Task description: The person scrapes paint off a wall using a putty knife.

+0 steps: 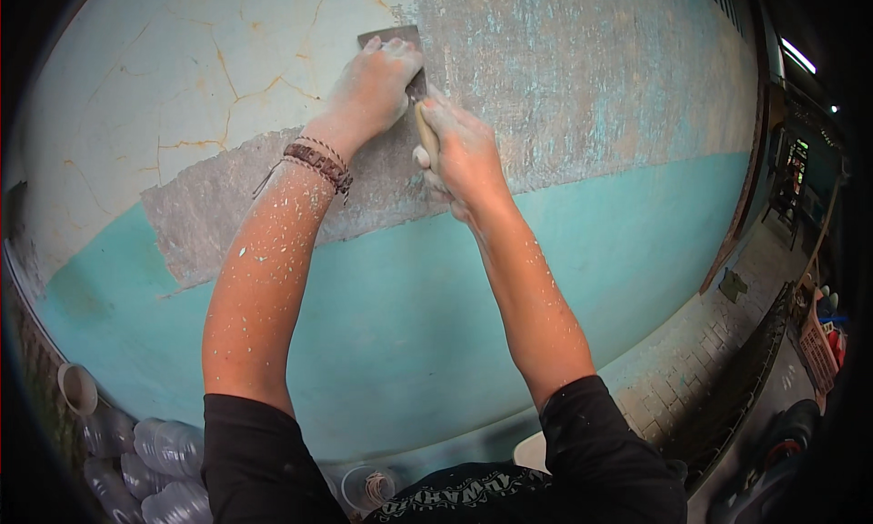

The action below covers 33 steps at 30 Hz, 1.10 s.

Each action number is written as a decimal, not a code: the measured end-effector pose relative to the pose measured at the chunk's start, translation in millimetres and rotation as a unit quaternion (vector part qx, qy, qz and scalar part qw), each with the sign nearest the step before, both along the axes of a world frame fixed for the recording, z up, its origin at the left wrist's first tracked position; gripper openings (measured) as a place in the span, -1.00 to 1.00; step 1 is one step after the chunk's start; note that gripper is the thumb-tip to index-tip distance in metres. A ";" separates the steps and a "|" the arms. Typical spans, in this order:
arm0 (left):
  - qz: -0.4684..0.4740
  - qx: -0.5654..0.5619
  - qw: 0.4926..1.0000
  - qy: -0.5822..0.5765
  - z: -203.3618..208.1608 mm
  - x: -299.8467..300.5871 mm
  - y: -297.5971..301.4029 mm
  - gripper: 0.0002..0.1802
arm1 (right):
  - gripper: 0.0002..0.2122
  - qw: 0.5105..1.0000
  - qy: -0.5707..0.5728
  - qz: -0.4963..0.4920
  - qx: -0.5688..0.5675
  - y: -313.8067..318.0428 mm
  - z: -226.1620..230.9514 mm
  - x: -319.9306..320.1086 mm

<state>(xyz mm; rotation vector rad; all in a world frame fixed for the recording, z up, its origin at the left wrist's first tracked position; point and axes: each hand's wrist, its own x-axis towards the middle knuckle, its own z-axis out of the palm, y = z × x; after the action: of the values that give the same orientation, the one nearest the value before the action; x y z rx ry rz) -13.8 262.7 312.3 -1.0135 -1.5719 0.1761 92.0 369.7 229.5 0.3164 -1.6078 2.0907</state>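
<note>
A wide-bladed scraper [425, 129] with a pale wooden handle lies against the wall. My right hand [466, 156] is wrapped round its handle. Bent fingers of my left hand [375, 80] grip and press the metal blade, covering much of it. The blade meets the edge between cracked pale paint [182, 79] and a bared grey patch [582, 79] flecked with turquoise. Whitish dust coats both hands, and paint flecks dot both forearms. A braided bracelet circles my left wrist.
Turquoise paint [409, 342] covers the lower wall. Clear plastic bottles [168, 447] and a round pale container [77, 389] stand at lower left. A clear tub [368, 488] is below me. To the right runs a paved strip [673, 388], with an orange basket [818, 351] beyond.
</note>
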 end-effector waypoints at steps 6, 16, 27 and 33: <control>-0.061 0.075 0.995 -0.014 -2.5 -7.8 -2.8 -0.56 | -0.57 0.988 0.127 -0.059 0.061 3.8 9.9 -18.2; -0.094 0.036 0.994 -0.042 -101.7 -3.8 -18.7 -0.55 | -0.58 0.985 0.149 -0.068 0.060 -15.0 -102.2 -25.0; -0.088 0.022 0.993 -0.081 -117.3 10.6 -24.8 -0.52 | -0.56 0.984 0.128 -0.075 0.100 -16.1 -102.1 7.8; -0.096 0.051 0.992 -0.061 -112.6 3.6 -23.6 -0.51 | -0.53 0.985 0.122 -0.052 0.107 -10.6 -99.7 10.2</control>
<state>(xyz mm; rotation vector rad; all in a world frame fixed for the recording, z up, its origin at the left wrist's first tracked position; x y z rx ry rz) -10.2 239.0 199.6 -1.1040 -1.5658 -0.1007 102.2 359.1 129.8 0.5279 -1.6634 1.7295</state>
